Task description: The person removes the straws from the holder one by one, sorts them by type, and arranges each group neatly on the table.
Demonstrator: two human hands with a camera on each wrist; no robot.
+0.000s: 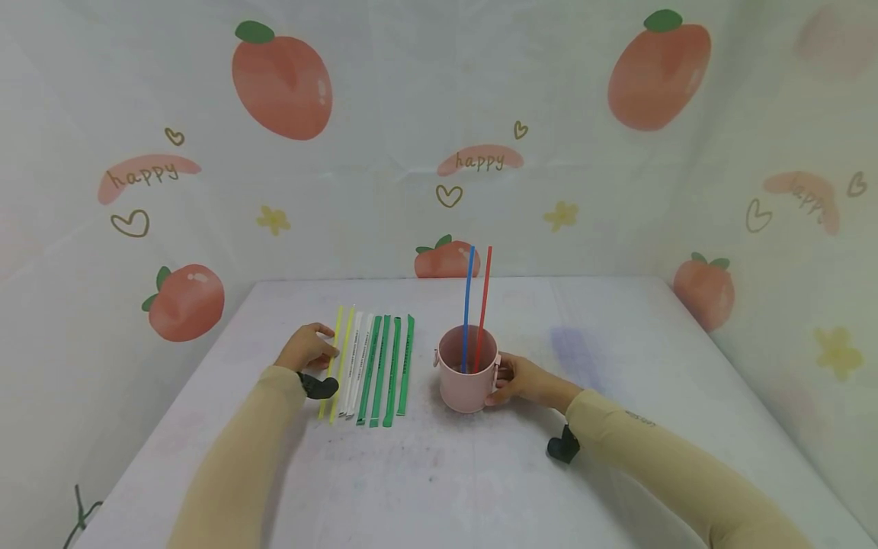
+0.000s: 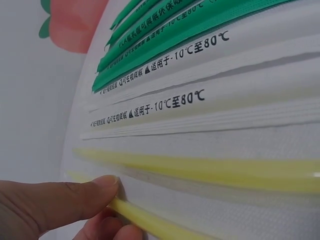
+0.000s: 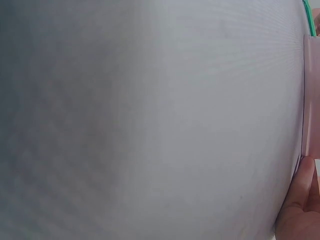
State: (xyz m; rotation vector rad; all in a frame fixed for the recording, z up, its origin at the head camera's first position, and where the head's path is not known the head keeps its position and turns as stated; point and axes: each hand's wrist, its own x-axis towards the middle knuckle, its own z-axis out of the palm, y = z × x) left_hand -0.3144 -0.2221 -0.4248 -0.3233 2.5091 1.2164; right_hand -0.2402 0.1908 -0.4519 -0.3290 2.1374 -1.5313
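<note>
At the left end of a row of straws, my left hand (image 1: 305, 349) pinches the outermost yellow straw (image 2: 150, 222) between thumb and fingers. A second yellow straw (image 2: 225, 172) lies beside it on the table. To its right come white paper-wrapped straws (image 1: 354, 358) with black print, then several green-wrapped straws (image 1: 392, 366). My right hand (image 1: 528, 381) grips the right side of a small pink bucket (image 1: 465, 393), which stands upright. A blue straw (image 1: 469, 290) and a red straw (image 1: 485, 290) stand in the bucket. The right wrist view catches only the thumb and the bucket's edge.
The pale table (image 1: 425, 488) has walls of fruit-printed cloth (image 1: 384, 107) behind it and at both sides. Black wrist straps (image 1: 318, 386) show on both arms. A dark cord (image 1: 81, 515) is at the lower left, beyond the table edge.
</note>
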